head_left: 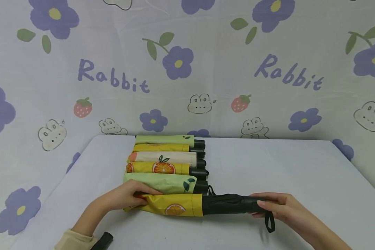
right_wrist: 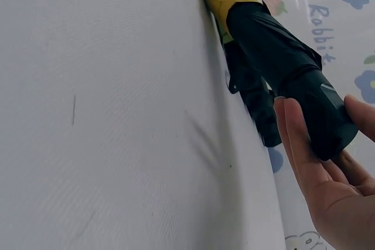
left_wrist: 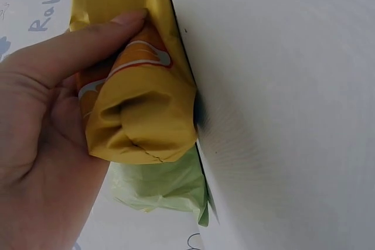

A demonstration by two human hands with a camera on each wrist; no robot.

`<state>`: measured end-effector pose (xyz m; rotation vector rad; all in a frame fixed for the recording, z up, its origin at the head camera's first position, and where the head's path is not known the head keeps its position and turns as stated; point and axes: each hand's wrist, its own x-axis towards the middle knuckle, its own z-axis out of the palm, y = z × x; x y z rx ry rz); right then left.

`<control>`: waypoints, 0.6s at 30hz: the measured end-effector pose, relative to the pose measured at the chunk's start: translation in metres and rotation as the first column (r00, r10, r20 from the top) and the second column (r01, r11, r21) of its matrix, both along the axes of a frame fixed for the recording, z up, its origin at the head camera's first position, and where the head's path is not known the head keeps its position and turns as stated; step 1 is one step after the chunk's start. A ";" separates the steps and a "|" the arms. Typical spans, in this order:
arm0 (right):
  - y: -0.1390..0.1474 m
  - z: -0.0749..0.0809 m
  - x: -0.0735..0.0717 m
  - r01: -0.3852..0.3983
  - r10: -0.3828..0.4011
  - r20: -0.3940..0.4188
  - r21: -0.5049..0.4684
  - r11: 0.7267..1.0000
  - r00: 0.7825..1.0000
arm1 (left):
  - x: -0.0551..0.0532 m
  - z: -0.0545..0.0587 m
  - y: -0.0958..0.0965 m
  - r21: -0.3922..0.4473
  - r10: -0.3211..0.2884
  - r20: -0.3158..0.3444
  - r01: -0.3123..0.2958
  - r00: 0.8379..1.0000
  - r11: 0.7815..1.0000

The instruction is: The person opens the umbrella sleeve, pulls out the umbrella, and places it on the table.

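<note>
A folded umbrella (head_left: 225, 204) lies crosswise at the front of a row, its black canopy and handle sticking out of a yellow sleeve (head_left: 190, 205) printed with orange slices. My left hand (head_left: 129, 195) grips the closed end of that sleeve, thumb across the top in the left wrist view. At the other end, my right hand (head_left: 276, 205) holds the black handle (right_wrist: 328, 115) between thumb and fingers. A black wrist strap (head_left: 269, 222) dangles beneath the right hand. Directly behind lies an umbrella in a light green sleeve (head_left: 162, 182), partly covered by my left hand.
Further back, several sleeved umbrellas line up side by side, including a cream sleeve (head_left: 178, 157) and another yellow sleeve (head_left: 175, 168), black handles to the right. They lie on a white table (head_left: 268, 163) before a flower-patterned cloth (head_left: 218, 69). A black cylindrical end (head_left: 103, 240) shows near the left sleeve.
</note>
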<state>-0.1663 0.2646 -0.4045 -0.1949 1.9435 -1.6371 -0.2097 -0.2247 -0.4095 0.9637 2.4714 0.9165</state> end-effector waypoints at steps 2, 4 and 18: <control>0.005 -0.001 0.000 -0.001 0.001 0.004 -0.005 1.000 1.000 | 0.000 0.000 0.000 0.005 0.004 0.007 -0.004 1.000 1.000; 0.009 -0.002 0.000 -0.001 0.002 0.015 -0.024 1.000 1.000 | 0.001 0.001 0.000 0.012 0.007 0.018 -0.008 1.000 1.000; 0.041 0.003 0.002 0.023 -0.020 0.075 -0.049 0.999 0.997 | 0.003 0.004 0.000 0.013 0.010 0.034 -0.010 0.999 1.000</control>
